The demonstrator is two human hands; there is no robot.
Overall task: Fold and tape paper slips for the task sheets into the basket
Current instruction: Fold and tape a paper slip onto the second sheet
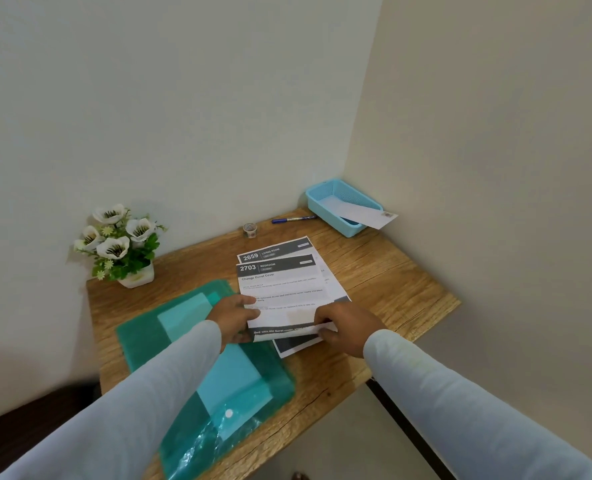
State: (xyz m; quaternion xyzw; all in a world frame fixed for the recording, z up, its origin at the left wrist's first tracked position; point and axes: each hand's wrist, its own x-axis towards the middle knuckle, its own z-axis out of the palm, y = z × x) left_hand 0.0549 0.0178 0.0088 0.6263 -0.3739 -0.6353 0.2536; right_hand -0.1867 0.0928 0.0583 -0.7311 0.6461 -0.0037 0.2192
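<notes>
Two printed task sheets lie stacked on the wooden table. The top sheet point(280, 289) reads 2703 Bedroom; the lower sheet point(277, 249) reads 2659 Living Room. My left hand point(234, 315) grips the top sheet's near left edge. My right hand point(348, 327) pinches its near right edge, and the bottom strip is curled up and over. A blue basket point(313, 199) stands in the far right corner, with one folded white slip point(364, 213) leaning over its rim. A small tape roll point(250, 230) and a blue pen point(293, 219) lie near the back wall.
A green translucent plastic folder point(142, 337) covers the near left of the table point(391, 271). A white pot of artificial flowers point(119, 245) stands at the far left corner. Walls close in behind and on the right.
</notes>
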